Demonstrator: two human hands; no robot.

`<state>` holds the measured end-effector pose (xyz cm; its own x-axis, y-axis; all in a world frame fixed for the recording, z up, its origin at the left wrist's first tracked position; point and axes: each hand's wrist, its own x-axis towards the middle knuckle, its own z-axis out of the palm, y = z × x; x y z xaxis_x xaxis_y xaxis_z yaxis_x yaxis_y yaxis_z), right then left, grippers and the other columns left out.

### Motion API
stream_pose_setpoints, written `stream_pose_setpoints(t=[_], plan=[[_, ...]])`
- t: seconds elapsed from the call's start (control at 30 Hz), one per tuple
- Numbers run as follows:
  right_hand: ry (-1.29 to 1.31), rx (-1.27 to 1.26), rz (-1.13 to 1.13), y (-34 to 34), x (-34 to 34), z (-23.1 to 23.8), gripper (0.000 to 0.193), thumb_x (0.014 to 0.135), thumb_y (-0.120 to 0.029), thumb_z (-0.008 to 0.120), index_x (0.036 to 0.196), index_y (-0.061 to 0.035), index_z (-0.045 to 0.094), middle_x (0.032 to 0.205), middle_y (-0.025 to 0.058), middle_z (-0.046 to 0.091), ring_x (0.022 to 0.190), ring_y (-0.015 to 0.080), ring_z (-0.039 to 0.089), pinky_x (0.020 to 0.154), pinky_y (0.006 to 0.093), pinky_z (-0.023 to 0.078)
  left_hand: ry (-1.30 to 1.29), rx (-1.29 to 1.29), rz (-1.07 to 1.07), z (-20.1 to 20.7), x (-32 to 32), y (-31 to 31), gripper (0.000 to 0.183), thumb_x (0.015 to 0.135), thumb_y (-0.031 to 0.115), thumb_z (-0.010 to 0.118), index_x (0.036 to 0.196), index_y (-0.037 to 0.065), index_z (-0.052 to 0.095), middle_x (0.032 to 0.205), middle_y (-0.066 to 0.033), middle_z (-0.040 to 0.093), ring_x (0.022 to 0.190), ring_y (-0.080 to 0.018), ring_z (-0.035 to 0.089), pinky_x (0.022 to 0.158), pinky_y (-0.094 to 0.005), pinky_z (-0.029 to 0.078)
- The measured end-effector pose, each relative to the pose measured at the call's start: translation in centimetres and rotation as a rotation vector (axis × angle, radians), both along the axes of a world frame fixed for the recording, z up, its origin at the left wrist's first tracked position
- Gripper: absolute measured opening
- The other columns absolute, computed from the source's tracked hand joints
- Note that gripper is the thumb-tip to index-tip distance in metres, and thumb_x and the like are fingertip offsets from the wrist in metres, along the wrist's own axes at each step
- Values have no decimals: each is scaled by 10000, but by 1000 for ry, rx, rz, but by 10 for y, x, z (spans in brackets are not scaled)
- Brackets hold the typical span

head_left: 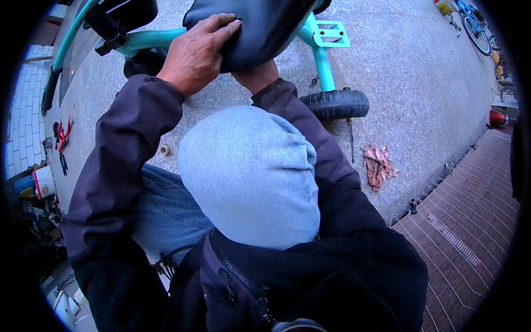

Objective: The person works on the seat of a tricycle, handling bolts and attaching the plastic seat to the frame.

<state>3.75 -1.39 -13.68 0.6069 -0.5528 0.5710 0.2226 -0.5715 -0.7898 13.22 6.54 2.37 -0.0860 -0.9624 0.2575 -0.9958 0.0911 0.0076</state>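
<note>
A black padded seat (257, 30) sits on the teal frame (325, 69) of what looks like a small tricycle, at the top of the head view. My left hand (202, 52) grips the seat's left edge, fingers bent over its top. Beneath the near edge of the seat is my right hand (257, 76); its fingers are hidden there. A teal slotted bracket (332, 34) sticks out to the right, above a black wheel (336, 105). To the left, a teal bar ends in a black handle grip (51, 91).
A crumpled stained rag (379, 167) and a thin screwdriver-like rod (352, 141) lie right of my knee. Red-handled pliers (63, 133) and a small round fitting (165, 149) are on the left floor. A ribbed brown mat (459, 227) covers the lower right; a blue bicycle (474, 27) stands far right.
</note>
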Motion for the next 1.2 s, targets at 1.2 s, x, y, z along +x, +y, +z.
stream_pose_setpoints(t=[1.2], plan=[[227, -318, -176, 0, -6, 10, 497, 955, -238, 465, 1410, -80, 341, 1444, 115, 383, 1349, 248, 335, 1164, 405, 195, 1, 17, -9, -1, 1, -1, 513, 838, -56, 533, 1320, 118, 527, 1353, -107, 490, 1163, -329, 553, 1004, -366, 455]])
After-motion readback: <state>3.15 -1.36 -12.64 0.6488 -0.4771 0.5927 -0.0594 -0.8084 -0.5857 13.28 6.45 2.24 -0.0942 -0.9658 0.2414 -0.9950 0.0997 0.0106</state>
